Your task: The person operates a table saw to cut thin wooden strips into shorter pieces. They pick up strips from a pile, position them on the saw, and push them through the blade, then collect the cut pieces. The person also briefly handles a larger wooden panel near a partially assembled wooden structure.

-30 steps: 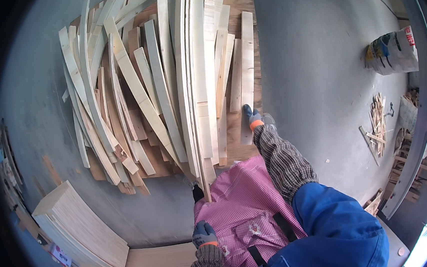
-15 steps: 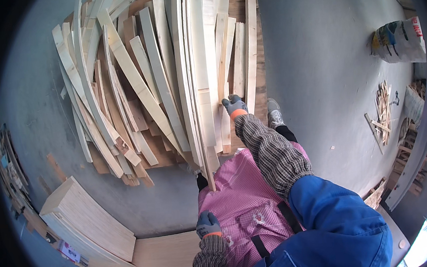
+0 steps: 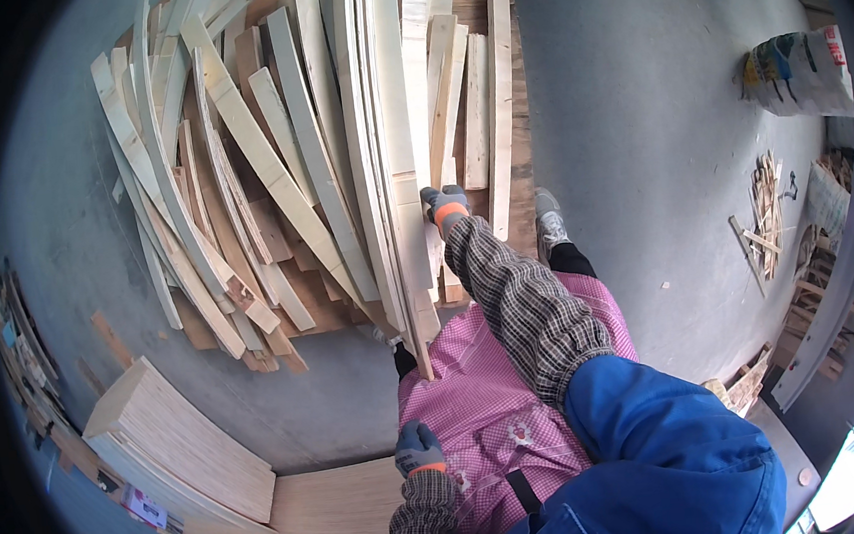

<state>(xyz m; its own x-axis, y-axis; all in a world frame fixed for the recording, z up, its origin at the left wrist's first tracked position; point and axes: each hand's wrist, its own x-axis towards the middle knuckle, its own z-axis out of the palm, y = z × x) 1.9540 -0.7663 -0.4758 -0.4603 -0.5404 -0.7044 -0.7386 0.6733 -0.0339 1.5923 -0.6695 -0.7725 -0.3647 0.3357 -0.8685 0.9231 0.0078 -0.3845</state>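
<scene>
Over my pink checked apron (image 3: 527, 395), my left hand (image 3: 419, 448) sits low, gloved, back uppermost, fingers bent; its palm is hidden, so I cannot tell whether it pinches anything. My right arm reaches forward, checked sleeve nearly straight. Its gloved right hand (image 3: 445, 206) is at the right edge of a pale wood strip (image 3: 399, 119), fingers curled; fingertips are partly hidden, and I cannot confirm a grip.

At lower left, a stack of sheets (image 3: 185, 437) stands beside a flat pale panel (image 3: 340, 505). Ahead, strips lie heaped on a brown plywood board (image 3: 521, 174), itself on the grey floor (image 3: 639, 150). Farther right are loose sticks (image 3: 766, 210) and a printed sack (image 3: 798, 75).

The pale strip lies right of the heap's middle, long axis running almost straight away from me: near end toward my apron, far end toward the upper edge.
</scene>
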